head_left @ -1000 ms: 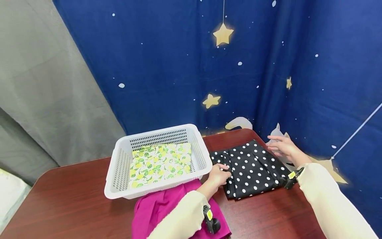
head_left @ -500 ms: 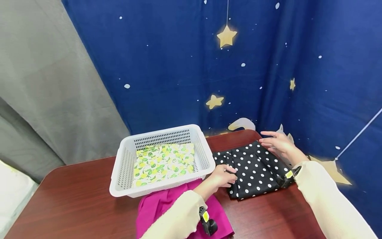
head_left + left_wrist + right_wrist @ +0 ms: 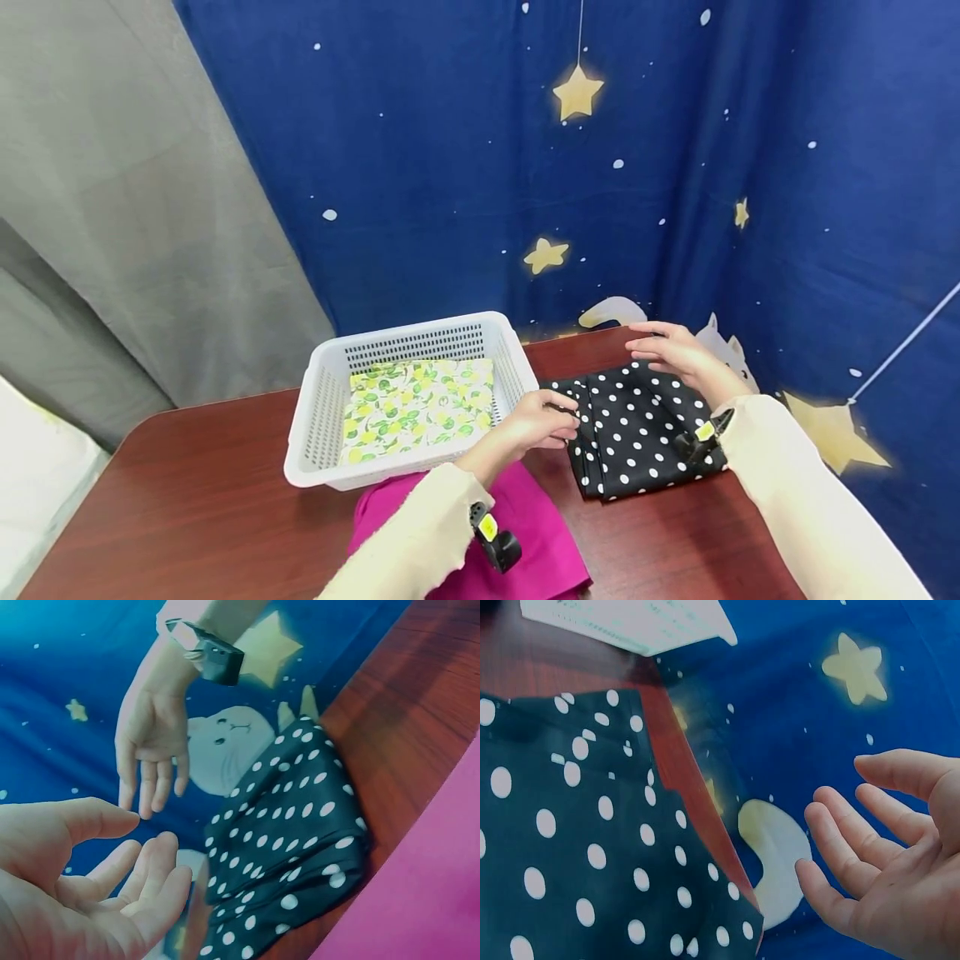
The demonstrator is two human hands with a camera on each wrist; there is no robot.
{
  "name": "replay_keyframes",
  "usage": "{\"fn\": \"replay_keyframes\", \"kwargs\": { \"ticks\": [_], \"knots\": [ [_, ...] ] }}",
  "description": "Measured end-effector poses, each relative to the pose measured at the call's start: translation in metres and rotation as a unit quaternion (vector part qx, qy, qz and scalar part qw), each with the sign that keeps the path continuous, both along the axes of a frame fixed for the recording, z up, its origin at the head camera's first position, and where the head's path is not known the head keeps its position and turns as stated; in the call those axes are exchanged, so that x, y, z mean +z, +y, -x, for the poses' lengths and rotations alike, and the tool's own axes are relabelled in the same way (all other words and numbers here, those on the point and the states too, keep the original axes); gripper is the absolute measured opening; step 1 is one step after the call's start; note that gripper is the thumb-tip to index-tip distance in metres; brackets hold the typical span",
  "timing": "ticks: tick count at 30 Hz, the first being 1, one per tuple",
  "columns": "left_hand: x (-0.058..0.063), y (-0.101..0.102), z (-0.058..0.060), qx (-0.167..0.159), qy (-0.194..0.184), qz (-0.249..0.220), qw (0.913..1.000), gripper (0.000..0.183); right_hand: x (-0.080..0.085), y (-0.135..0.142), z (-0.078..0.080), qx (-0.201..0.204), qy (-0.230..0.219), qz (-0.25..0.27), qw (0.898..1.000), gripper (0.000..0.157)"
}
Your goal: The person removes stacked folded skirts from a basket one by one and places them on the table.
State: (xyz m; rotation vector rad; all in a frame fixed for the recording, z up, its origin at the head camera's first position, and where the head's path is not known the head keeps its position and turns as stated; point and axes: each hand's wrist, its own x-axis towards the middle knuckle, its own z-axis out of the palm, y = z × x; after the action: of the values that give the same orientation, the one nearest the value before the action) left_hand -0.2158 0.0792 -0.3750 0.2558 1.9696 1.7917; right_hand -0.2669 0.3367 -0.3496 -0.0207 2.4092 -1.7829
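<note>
A folded black cloth with white polka dots (image 3: 633,442) lies on the right part of the table. My left hand (image 3: 536,423) hovers by its left edge, near the basket's right corner, fingers loosely bent with nothing in them. Over the cloth's far right side my right hand (image 3: 678,354) is raised, fingers spread and holding nothing. In the left wrist view, the left hand (image 3: 112,889) is apart from the dotted cloth (image 3: 292,832). The right wrist view likewise shows a gap between the right hand (image 3: 885,855) and the cloth (image 3: 592,832).
A white plastic basket (image 3: 318,417) stands left of the dotted cloth, holding a folded lemon-print cloth (image 3: 420,404). A magenta cloth (image 3: 525,533) lies in front of it, partly under my left forearm. A dark red wooden table (image 3: 210,492) meets a blue starry curtain (image 3: 450,167) behind.
My left hand has lifted off the dotted cloth's left edge and drawn back toward the basket. My right hand has moved left, over the cloth. The view has shifted slightly.
</note>
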Motion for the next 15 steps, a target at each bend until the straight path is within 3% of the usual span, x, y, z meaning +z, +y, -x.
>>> {"fn": "replay_keyframes", "kwargs": {
  "ticks": [15],
  "knots": [
    [0.014, -0.064, 0.022, 0.043, 0.013, 0.041, 0.9981, 0.037, 0.003, -0.053, 0.02, 0.051, 0.009, 0.013, 0.999, 0.055]
  ]
}}
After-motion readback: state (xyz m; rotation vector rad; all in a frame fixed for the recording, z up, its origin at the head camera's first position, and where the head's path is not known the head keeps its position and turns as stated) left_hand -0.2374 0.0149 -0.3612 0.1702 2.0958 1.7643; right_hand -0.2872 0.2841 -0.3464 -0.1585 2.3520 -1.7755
